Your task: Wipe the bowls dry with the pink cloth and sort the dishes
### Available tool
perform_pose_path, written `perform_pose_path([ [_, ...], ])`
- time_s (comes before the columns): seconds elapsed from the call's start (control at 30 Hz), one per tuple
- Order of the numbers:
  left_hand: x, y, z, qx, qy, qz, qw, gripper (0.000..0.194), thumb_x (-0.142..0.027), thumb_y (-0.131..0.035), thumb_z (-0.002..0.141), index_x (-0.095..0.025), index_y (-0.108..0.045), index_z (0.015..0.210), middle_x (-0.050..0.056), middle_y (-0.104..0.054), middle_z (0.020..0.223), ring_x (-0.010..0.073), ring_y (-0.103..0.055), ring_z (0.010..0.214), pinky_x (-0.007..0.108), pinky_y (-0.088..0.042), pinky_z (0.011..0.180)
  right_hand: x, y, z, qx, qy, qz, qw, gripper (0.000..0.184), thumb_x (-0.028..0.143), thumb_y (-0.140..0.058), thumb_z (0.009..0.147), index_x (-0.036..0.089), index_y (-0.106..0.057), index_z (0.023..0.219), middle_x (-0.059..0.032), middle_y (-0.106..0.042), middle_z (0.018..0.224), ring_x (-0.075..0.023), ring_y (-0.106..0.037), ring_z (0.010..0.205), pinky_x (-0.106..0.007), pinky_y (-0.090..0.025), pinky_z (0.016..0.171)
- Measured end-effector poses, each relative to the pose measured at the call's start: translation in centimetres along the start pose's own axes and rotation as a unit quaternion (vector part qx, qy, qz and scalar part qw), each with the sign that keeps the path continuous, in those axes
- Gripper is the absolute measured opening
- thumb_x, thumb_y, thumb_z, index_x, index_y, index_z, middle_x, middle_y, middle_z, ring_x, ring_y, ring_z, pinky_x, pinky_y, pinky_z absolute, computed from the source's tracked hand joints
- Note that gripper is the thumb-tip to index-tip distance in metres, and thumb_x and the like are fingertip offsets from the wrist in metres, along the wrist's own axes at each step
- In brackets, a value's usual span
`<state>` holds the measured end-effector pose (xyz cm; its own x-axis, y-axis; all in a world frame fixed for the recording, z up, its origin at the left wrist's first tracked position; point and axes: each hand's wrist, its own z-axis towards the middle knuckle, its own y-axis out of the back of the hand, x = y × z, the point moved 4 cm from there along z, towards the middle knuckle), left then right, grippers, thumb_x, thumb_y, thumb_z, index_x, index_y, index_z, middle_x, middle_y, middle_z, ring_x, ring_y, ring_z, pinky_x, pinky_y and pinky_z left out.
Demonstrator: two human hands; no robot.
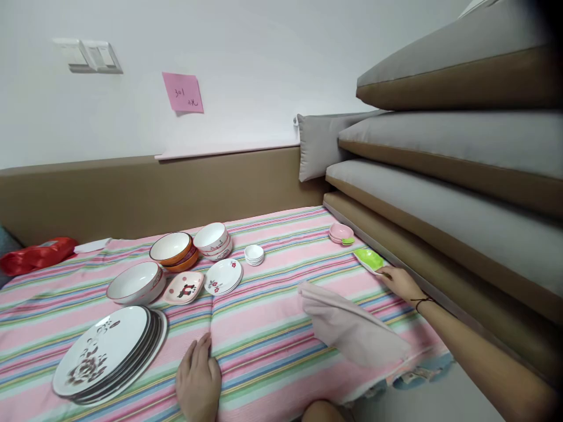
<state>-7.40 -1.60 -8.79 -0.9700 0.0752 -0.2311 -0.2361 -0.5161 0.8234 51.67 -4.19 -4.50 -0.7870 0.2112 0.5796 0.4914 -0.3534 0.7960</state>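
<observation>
The right hand (402,283) is stretched out to the green dish (368,258) at the far right edge of the striped cloth (264,328), fingertips touching its near rim, though I cannot tell whether they grip it. The left hand (199,380) lies open and flat on that cloth, just right of the stack of plates (108,354). A folded beige cloth (352,328) lies between the two hands, and a pink dish (341,233) sits just beyond the green one.

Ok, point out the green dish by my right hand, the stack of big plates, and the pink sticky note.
green dish (368,258), head view, on its inner surface.
stack of big plates (102,350), head view, on the top plate's face.
pink sticky note (182,92), head view, on the middle of the paper.
</observation>
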Motion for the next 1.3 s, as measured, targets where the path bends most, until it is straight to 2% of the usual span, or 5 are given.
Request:
perform_pose_path([
  [0.27, 0.1, 0.4, 1.3, 0.04, 0.016, -0.035, 0.998, 0.04, -0.017, -0.037, 0.088, -0.017, -0.064, 0.118, 0.006, -0.067, 0.121, 0.0246, -0.051, 0.125, 0.039, -0.038, 0.104, 4.9, 5.0, -10.1, -0.019, -0.049, 0.178, 0.983, 0.054, 0.062, -0.051, 0.077, 0.014, -0.07, 0.094, -0.0112, -0.073, 0.089, -0.0258, -0.068, 0.074, -0.036, -0.054, 0.07],
  [0.53, -4.5, 3.8, -1.5, 0.205, 0.01, -0.26, 0.944, 0.037, -0.027, -0.047, 0.082, -0.01, -0.064, 0.11, 0.018, -0.051, 0.14, 0.0322, -0.042, 0.135, 0.05, -0.031, 0.112, 15.4, -0.9, -30.1, 0.029, -0.23, 0.666, 0.709, 0.033, 0.045, -0.081, 0.067, 0.02, -0.073, 0.086, -0.0055, -0.071, 0.079, -0.0158, -0.063, 0.062, -0.028, -0.052, 0.06],
  [0.87, -14.0, 19.5, -15.5, 0.46, 0.253, -0.741, 0.42, 0.079, -0.073, -0.047, 0.08, -0.017, -0.045, 0.137, 0.02, -0.056, 0.133, 0.029, -0.066, 0.102, 0.045, -0.05, 0.09, 24.0, -0.4, -36.4, 0.095, 0.121, 0.391, 0.907, 0.012, 0.033, -0.067, 0.081, 0.032, -0.078, 0.086, -0.0065, -0.074, 0.09, -0.0286, -0.066, 0.094, -0.047, -0.047, 0.097],
  [1.13, -12.3, 20.9, -18.9, 0.365, 0.304, -0.715, 0.512, 0.071, -0.034, -0.075, 0.075, -0.023, -0.044, 0.137, 0.013, -0.054, 0.135, 0.0267, -0.056, 0.118, 0.03, -0.051, 0.083, 22.4, -2.0, -40.5, 0.075, -0.061, 0.529, 0.843, 0.046, 0.045, -0.069, 0.079, 0.029, -0.061, 0.121, -0.01, -0.064, 0.122, -0.0269, -0.061, 0.11, -0.038, -0.054, 0.088],
  [1.3, -12.9, 21.4, -18.4, 0.423, 0.223, -0.697, 0.535, 0.073, -0.035, -0.074, 0.076, -0.023, -0.043, 0.141, 0.013, -0.057, 0.133, 0.0289, -0.055, 0.12, 0.034, -0.05, 0.088, 23.0, -3.1, -41.5, 0.177, -0.116, 0.483, 0.85, 0.047, 0.061, -0.063, 0.078, 0.016, -0.068, 0.092, -0.0043, -0.064, 0.067, -0.0158, -0.054, 0.057, -0.027, -0.045, 0.055],
])
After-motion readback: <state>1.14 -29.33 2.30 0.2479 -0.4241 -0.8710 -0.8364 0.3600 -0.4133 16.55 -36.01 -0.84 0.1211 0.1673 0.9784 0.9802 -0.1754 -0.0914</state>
